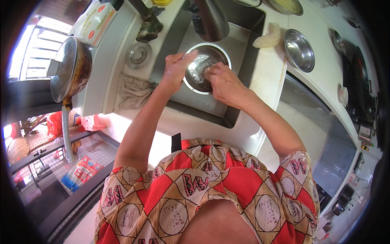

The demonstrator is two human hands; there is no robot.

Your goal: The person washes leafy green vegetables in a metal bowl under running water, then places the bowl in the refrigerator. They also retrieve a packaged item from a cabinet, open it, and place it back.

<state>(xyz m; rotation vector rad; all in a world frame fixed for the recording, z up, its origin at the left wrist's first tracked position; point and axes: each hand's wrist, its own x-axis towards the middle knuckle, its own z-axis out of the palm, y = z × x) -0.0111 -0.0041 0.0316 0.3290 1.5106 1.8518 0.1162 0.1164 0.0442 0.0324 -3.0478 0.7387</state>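
My left hand [175,71] grips the left rim of a steel bowl [200,83] held over the steel sink [219,117]. My right hand [225,83] is at the bowl's right side, its curled fingers reaching inside among glints that look wet; whether they hold anything is hidden. The dark spout of a faucet [207,22] hangs just above the bowl. A crumpled grey cloth [134,91] lies on the sink's left edge, below a round metal strainer [138,56].
A stained pot [71,69] with a long handle sits at left, near a dark tap [147,30]. On the right counter are a pale gourd-like piece [266,38], a steel bowl [299,51], a dish [286,5] and a black stove [357,77].
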